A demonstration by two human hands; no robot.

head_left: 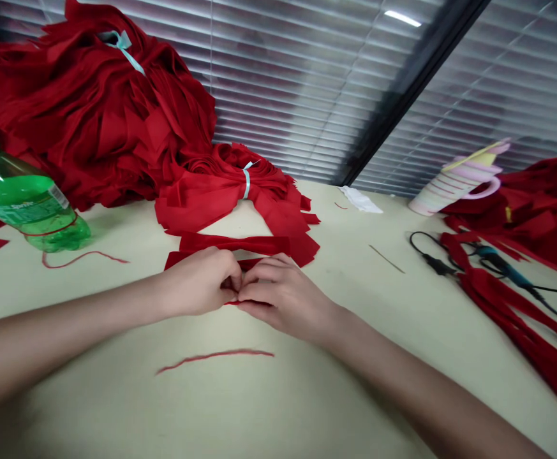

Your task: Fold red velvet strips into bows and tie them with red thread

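My left hand (206, 280) and my right hand (282, 293) meet over a folded red ribbon (240, 244) in the middle of the table. Both are closed, with thumbs and fingertips pinched together at the ribbon's middle. Part of the ribbon shows behind my knuckles, and a small red edge shows below the fingertips. What exactly lies between the fingertips is hidden. A loose red string (215, 354) lies on the table in front of my hands. Just behind them sits a bundle of red ribbons (230, 182) tied with a pale blue tie (247, 180).
A large heap of red ribbons (101, 115) rises at the back left, with a green bottle (29, 204) before it. At right are a striped mug (455, 185), a blue-handled corded tool (503, 264) and more red ribbons (541, 197). Window blinds (278, 70) stand behind.
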